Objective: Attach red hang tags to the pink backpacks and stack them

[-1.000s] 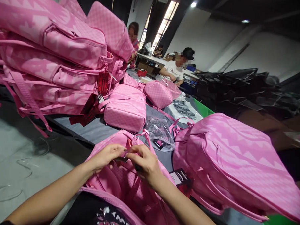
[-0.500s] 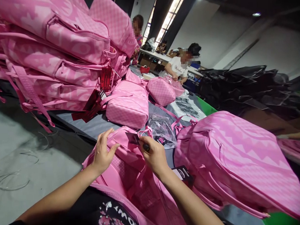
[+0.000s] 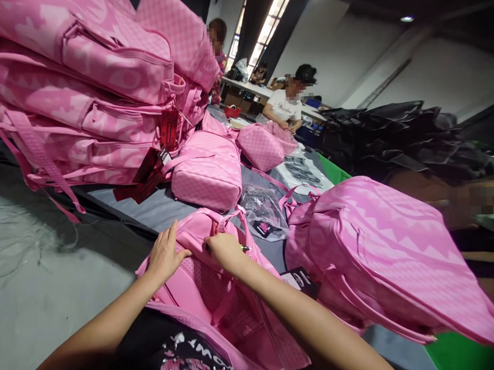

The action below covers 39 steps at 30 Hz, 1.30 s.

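- Lying below both hands, long way from far edge back to lap: open pink bag [image 3: 184, 288].
- Touching the left edge with left hand [image 3: 163, 258], fingers close, thumb out.
- Curled up, nearer the strap loop [image 3: 240, 211]: right hand [image 3: 227, 252], by green-tipped thing [image 3: 245, 249]; can't tell if pinching.

The open backpack [image 3: 194, 288] is plain pink inside. By the counter's right edge, the big backpack [image 3: 389, 244] has pale zigzags and fine checks on pink. The counter [image 3: 125, 205] is grey, the strip [image 3: 333, 169] along it green.
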Each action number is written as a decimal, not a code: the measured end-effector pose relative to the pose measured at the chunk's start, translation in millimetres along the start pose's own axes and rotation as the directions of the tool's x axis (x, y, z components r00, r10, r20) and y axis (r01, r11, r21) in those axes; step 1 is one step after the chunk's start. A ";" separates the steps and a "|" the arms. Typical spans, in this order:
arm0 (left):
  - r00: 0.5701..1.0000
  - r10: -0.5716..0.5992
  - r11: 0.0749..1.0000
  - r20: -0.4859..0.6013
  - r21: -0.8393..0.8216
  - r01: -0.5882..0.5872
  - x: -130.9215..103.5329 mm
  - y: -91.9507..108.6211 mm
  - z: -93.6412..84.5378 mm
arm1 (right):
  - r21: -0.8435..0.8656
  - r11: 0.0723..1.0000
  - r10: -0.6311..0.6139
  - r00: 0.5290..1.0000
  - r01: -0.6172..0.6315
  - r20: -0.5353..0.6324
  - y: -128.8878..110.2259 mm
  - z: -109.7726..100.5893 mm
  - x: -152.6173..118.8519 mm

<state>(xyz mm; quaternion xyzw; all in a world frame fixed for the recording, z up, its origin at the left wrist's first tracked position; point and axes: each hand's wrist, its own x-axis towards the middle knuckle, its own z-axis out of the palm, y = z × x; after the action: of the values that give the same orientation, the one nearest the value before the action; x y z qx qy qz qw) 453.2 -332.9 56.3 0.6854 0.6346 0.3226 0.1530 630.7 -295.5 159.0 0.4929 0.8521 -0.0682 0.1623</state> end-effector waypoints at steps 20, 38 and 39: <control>0.991 0.083 0.987 -0.103 -0.130 -0.097 -2.7 -26.0 21.7 | 0.547 0.837 0.134 0.961 0.021 -0.241 -11.4 -2.1 28.2; 0.980 0.132 0.983 -0.146 -0.104 -0.148 -0.9 -27.5 20.6 | 0.803 0.587 0.167 0.955 0.106 -0.247 -7.9 7.1 31.0; 0.981 0.131 0.984 -0.146 -0.099 -0.146 -1.3 -27.8 20.8 | 0.826 0.549 0.111 0.969 0.125 -0.221 -4.1 6.4 29.3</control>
<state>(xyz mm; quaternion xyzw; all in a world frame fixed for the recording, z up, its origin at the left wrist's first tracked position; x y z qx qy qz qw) 445.0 -325.9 23.3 0.6944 0.5757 0.4138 0.1228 615.0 -275.4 142.8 0.5115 0.7323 -0.4033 -0.1989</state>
